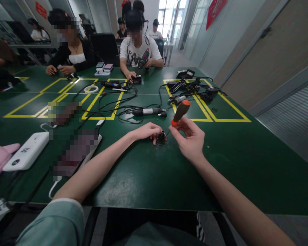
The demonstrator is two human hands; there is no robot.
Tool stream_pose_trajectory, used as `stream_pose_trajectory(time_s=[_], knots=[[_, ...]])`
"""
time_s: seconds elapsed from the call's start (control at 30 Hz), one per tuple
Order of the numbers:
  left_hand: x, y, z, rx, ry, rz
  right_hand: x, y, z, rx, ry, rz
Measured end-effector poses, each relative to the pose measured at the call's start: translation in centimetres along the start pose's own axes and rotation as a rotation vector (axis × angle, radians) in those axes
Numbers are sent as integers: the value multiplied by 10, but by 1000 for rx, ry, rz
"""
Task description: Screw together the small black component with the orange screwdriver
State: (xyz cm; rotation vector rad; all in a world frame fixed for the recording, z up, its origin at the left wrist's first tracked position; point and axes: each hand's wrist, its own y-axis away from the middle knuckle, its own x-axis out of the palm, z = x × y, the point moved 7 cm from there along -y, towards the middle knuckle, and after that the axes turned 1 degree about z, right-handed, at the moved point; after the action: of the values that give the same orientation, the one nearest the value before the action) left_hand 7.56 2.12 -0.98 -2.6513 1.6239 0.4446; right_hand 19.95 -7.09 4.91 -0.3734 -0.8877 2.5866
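Counter [246, 153]: near middle, small round part [160, 139] on surface, left fingers [152, 127] around it. Screwdriver [182, 111] in right fingers [178, 135], just right of part, shaft slanting down toward it. Behind both hands: handheld power tool [147, 111], lying crosswise, cable loops to its left. Farther back: ring [91, 89] at left, cable tangle [207, 94] at right. Left of left forearm: phone [77, 153]; beyond it, farther left, power strip [28, 150]. Across counter: co-worker [137, 53], drill [143, 59] in hand, small boxes [104, 67] on counter to view-left.
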Motion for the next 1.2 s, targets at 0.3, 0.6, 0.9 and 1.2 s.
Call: stream_pose_trajectory(time_s=[0.3, 0.6, 0.9, 1.2], knots=[[0, 0, 1, -8, -8, -2, 4, 1, 0, 18, -31, 50], [0, 0, 0, 10, -9, 2, 2, 0, 0, 14, -30, 24], [-1, -1, 1, 1, -10, -6, 2, 1, 2, 26, 1, 55], [-1, 1, 0, 0, -10, -1, -1, -2, 7, 3, -35, 7]])
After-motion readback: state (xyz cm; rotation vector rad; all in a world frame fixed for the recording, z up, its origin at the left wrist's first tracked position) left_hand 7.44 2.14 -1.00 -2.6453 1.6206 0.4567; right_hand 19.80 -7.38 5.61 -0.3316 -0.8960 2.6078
